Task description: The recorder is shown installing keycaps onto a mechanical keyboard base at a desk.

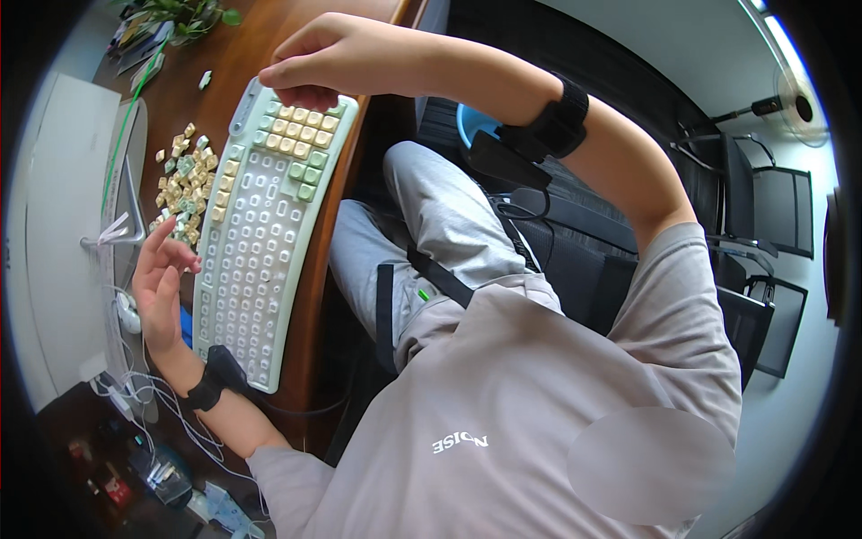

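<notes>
A pale green keyboard (280,357) lies along the desk edge. Cream and green keycaps (296,135) cover its far end and part of its left edge; bare whitish switches (256,251) fill the rest. Over that far end is my right hand (314,67), fingers curled and pressed together, their tips partly hidden; whether they pinch anything I cannot make out. My left hand (164,286) is raised beside the keyboard's left side, fingers apart and bent, with nothing seen in it. Just beyond its fingertips spreads a loose heap of cream and green keycaps (187,180).
One pale keycap-like piece (206,79) lies apart on the wooden desk (238,49). A potted plant (193,20) stands at the far left. A large white monitor-like panel (67,242) and tangled white cables (162,395) border the left side. A blue bin (469,126) sits beyond my knees.
</notes>
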`<state>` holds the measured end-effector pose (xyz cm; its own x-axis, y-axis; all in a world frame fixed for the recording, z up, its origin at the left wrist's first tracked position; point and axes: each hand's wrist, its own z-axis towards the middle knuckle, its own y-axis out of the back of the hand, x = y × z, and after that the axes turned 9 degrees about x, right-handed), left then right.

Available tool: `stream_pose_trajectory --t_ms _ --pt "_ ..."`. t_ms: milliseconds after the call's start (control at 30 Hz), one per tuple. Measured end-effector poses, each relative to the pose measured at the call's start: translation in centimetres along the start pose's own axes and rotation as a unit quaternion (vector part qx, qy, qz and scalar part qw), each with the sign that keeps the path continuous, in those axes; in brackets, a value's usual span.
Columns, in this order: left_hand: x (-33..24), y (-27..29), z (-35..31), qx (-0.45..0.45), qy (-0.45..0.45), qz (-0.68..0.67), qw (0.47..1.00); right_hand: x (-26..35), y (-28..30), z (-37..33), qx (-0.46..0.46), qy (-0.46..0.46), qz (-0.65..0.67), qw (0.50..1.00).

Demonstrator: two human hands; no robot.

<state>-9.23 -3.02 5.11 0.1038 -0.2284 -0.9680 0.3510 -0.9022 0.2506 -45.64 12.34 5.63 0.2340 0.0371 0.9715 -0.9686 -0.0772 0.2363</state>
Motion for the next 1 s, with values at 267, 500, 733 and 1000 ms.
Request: stream_pose_trajectory --t_ms 267,500,733,1000 --pt "-0.7 -0.4 0.0 -0.01 -0.004 -0.006 1.0 -0.5 -0.9 0.2 0.023 0.027 0.01 0.999" --pt "-1.1 -0.3 -0.1 -0.005 -0.011 -0.028 1.0 -0.6 -0.9 -1.4 0.108 -0.004 0.037 0.993" --pt "-1.1 0.1 -0.2 0.023 -0.034 -0.057 0.998 0.3 -0.9 -2.8 0.136 -0.018 0.037 0.99" --pt "-1.2 0.4 -0.7 0.018 -0.053 -0.046 0.997 -4.0 -4.5 -15.4 0.426 -0.181 -0.046 0.885"
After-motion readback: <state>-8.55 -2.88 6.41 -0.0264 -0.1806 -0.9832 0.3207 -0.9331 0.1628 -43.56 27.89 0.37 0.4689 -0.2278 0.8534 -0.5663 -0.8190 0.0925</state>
